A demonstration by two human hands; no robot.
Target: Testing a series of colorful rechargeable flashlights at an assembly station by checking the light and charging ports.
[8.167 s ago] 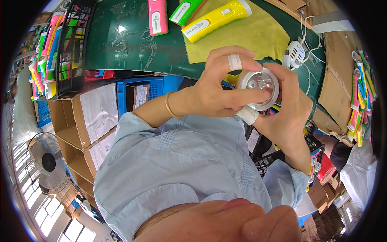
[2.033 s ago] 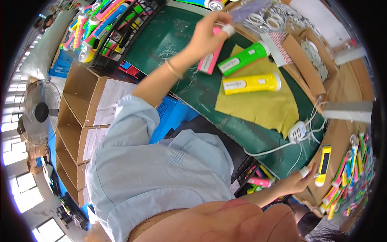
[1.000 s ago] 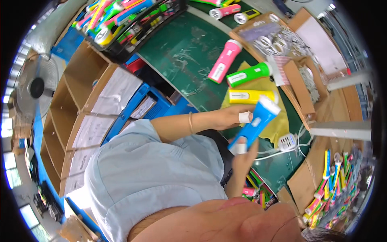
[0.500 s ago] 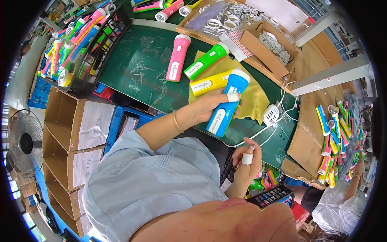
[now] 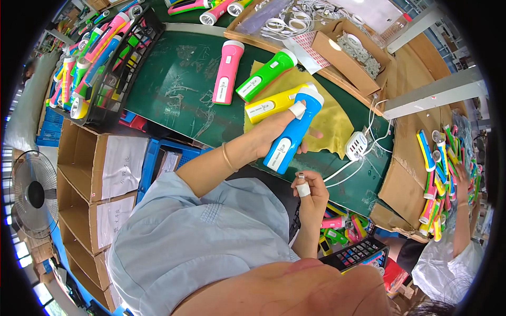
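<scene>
My left hand [image 5: 274, 129] is closed around a blue flashlight [image 5: 299, 125] with a white head rim, its taped thumb along the body. Below the flashlight's tail, apart from it, my right hand [image 5: 311, 197] is pinched on a small plug [image 5: 301, 175] with a metal tip. A white cable [image 5: 340, 171] runs from that hand toward a white multi-port charger [image 5: 356, 146]. Beyond the left hand lie a yellow flashlight [image 5: 271, 104], a green flashlight [image 5: 266, 75] and a pink flashlight [image 5: 228, 72]. The yellow one rests on a yellow cloth [image 5: 329, 118].
A black basket [image 5: 118, 73] of flashlights stands at the left. At the back, a cardboard tray [image 5: 253, 39] holds white cables and a smaller box [image 5: 342, 58]. More flashlights fill a box [image 5: 403, 195] at the right, where another person's hand [image 5: 461, 181] reaches in.
My right hand has moved left and up, closer to the blue flashlight's tail, and the plug's metal tip now shows. The blue flashlight has shifted slightly left. Another person's hand has reached into the right-hand box.
</scene>
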